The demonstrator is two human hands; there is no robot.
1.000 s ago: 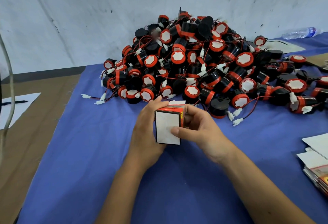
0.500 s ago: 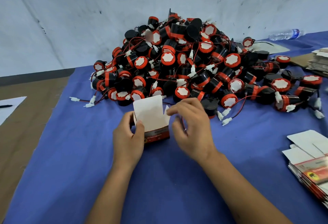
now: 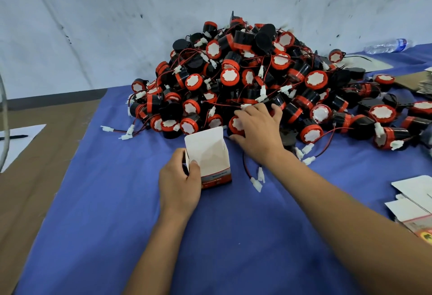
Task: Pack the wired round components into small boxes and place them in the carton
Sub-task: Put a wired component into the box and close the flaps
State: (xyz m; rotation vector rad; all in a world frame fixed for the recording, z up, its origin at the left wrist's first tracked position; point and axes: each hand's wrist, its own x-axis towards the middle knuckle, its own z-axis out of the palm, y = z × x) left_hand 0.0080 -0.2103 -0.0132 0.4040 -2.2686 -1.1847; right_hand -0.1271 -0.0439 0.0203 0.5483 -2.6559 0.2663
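Head: left grip [image 3: 178, 179] round box [image 3: 210, 156]

**Materials and finish**

Small box [image 3: 208, 156]: thin card, matt white inside, glossy red-printed band low on the outside. Pile of round components [image 3: 257, 79]: black plastic bodies, slightly shiny, red plastic rims, white matt paper-like face discs, thin red and black insulated wires, white plastic connectors. Table cloth [image 3: 117, 213]: blue, matt, smooth fabric. Flat box blanks [image 3: 416, 199], right edge: white card. Bottle [image 3: 388, 45], upper right: clear plastic. Wall [image 3: 93, 25]: rough, scuffed white.
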